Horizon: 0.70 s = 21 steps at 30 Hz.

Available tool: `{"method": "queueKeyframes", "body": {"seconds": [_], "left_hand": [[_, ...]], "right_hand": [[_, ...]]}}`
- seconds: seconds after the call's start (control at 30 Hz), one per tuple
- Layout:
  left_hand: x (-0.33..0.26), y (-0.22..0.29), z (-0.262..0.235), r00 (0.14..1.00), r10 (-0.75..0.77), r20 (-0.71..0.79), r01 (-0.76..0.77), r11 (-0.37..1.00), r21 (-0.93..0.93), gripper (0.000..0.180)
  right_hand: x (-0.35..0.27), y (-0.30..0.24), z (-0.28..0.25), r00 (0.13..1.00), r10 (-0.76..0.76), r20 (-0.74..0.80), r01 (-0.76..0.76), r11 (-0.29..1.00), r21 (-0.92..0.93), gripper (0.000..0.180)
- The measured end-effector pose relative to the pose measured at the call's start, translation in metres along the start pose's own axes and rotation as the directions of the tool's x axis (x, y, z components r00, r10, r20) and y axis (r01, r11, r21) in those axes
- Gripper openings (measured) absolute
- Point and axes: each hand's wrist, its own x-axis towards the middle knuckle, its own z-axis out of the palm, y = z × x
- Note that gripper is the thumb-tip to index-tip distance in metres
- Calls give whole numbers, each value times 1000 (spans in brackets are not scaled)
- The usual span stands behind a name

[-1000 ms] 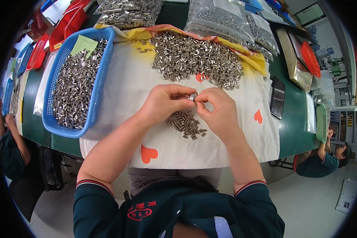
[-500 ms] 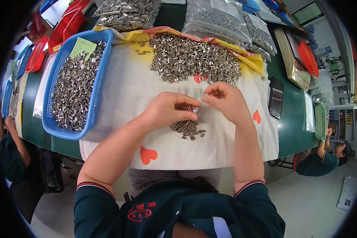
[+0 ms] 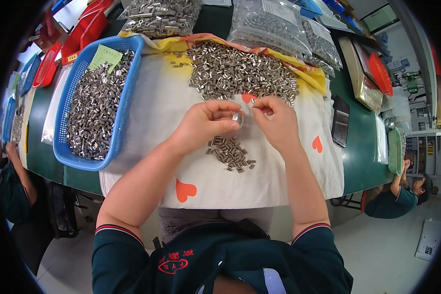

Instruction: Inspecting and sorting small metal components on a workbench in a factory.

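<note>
My left hand [image 3: 207, 124] is closed around a small round clear lens-like piece [image 3: 237, 118] held at its fingertips. My right hand [image 3: 275, 121] hovers just to the right of it, thumb and forefinger pinched together near the edge of a big heap of small metal sleeves [image 3: 241, 73]; whether a sleeve is between them is too small to tell. Below both hands lies a small pile of the same metal sleeves [image 3: 232, 154] on a white cloth with red hearts [image 3: 259, 181].
A blue basket [image 3: 127, 93] full of metal sleeves stands at the left with a green slip on top. Clear bags of parts [image 3: 269, 22] lie at the back. A dark phone [image 3: 339, 122] lies at the right. Other people sit at the left and right edges.
My hands, together over the small pile a second ago, have drawn apart and shifted up toward the big heap; the right hand moved right and up.
</note>
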Motion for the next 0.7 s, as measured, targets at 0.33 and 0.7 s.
{"method": "queueKeyframes", "body": {"seconds": [0.33,0.7], "left_hand": [[2,-3,-3,999,7,-32,-3,994,107,32],[0,-4,3,996,15,-84,5,974,227,30]], "right_hand": [[-14,-16,-4,991,-51,122,11,951,309,7],[-22,-14,8,964,-259,-57,260,966,6,6]]}}
